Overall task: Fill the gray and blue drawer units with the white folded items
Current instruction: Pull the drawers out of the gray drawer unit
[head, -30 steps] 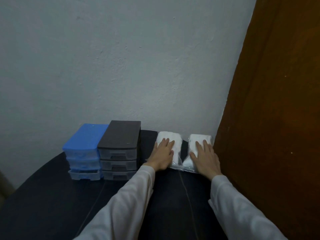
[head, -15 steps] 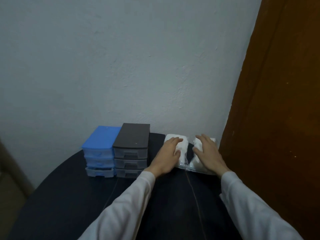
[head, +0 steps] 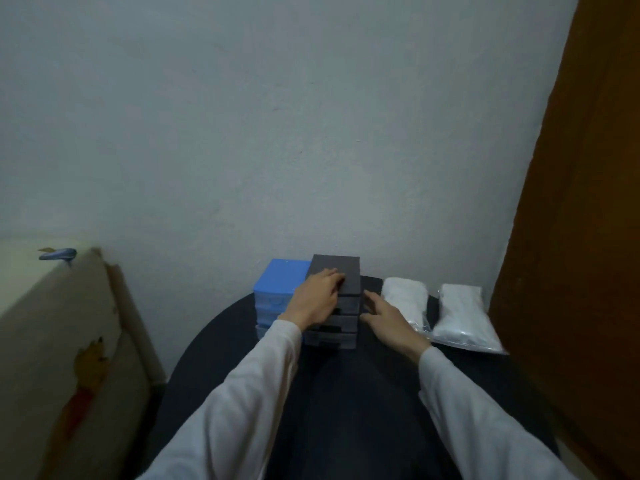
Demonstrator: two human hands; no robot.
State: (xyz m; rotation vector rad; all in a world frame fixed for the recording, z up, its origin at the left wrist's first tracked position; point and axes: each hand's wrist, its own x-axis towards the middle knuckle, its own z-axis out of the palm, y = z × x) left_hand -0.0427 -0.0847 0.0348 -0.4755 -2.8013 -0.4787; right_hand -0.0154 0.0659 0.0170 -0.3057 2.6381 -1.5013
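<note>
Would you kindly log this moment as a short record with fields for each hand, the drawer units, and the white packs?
left hand: rests on the gray drawer unit, fingers on its top
right hand: fingers extended at the gray unit's right side
blue drawer unit: directly left of the gray one
white folded items: two bagged packs on the dark table, untouched
drawers: appear closed
</note>
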